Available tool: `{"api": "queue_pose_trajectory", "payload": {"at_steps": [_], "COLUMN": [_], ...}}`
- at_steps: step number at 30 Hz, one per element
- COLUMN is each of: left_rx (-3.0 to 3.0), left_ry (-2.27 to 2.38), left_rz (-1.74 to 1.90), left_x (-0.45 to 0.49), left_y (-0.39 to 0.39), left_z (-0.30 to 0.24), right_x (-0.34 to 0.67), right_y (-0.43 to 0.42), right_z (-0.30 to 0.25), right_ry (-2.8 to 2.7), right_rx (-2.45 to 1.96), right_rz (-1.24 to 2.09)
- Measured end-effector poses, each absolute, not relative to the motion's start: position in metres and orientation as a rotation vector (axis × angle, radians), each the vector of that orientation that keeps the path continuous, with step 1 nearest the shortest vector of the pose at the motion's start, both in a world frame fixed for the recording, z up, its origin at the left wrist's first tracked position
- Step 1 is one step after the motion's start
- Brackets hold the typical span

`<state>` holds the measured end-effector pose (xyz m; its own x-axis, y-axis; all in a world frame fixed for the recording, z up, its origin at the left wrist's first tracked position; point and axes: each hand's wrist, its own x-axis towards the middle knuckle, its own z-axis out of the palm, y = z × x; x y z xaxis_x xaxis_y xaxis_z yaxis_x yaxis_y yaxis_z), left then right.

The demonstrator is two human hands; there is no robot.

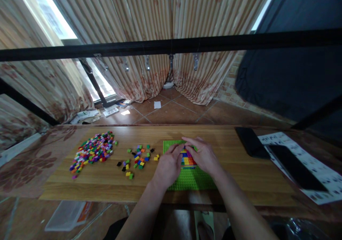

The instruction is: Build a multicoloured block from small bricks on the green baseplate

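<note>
A green studded baseplate (pixel 187 179) lies on the wooden table (pixel 240 175) in front of me. On it stands a small block of stacked bricks in rainbow stripes (pixel 187 159). My left hand (pixel 168 165) rests on the plate's left part, its fingers curled against the stack's left side. My right hand (pixel 203 154) covers the stack's right side, with fingertips pressed on its top edge. Whether either hand pinches a loose brick is hidden.
A big heap of mixed coloured bricks (pixel 92 151) lies at the table's left, and a smaller scatter (pixel 137 158) sits nearer the plate. Two dark flat devices (pixel 252 142) (pixel 294 167) and a printed sheet (pixel 320 175) lie at the right. A black bar (pixel 171 45) crosses above.
</note>
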<state>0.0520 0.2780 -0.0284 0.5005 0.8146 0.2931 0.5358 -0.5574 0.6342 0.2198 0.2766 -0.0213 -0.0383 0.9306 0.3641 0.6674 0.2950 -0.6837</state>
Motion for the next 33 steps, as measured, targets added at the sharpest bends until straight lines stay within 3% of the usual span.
{"api": "queue_pose_trajectory", "payload": {"at_steps": [14, 23, 33], "left_rx": [2.501, 2.578, 1.994], "left_ry": [1.336, 1.442, 1.234], "left_rz": [0.601, 0.528, 1.001], "left_x": [0.061, 0.072, 0.065], "left_y": [0.274, 0.268, 0.274], "left_z": [-0.025, -0.023, -0.035], "right_x": [0.217, 0.218, 0.217], "right_y": [0.286, 0.284, 0.284], "right_z": [-0.038, -0.034, -0.034], "right_ry": [-1.527, -1.605, -1.568], "right_rx": [-1.455, -1.495, -1.484], "right_rz": [0.62, 0.547, 0.611]}}
